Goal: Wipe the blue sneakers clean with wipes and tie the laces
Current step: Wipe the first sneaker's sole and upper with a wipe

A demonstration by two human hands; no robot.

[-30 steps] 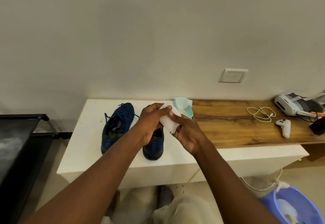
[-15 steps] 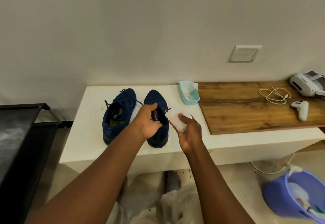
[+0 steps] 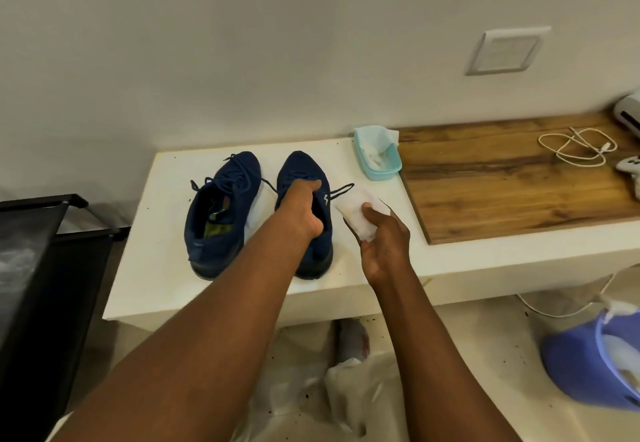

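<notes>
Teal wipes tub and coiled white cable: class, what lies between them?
In the head view, only bare wooden board lies between the teal wipes tub and the coiled white cable; nothing rests on that stretch.

Matt cloth sneakers; perhaps paper wipe.

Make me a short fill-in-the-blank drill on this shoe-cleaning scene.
1. The right hand holds a ____ wipe.
2. The left hand grips one sneaker; ____ sneakers stand on the counter.
3. The light blue tub stands beside a ____ board.
Missing words: white; two; wooden.
</notes>
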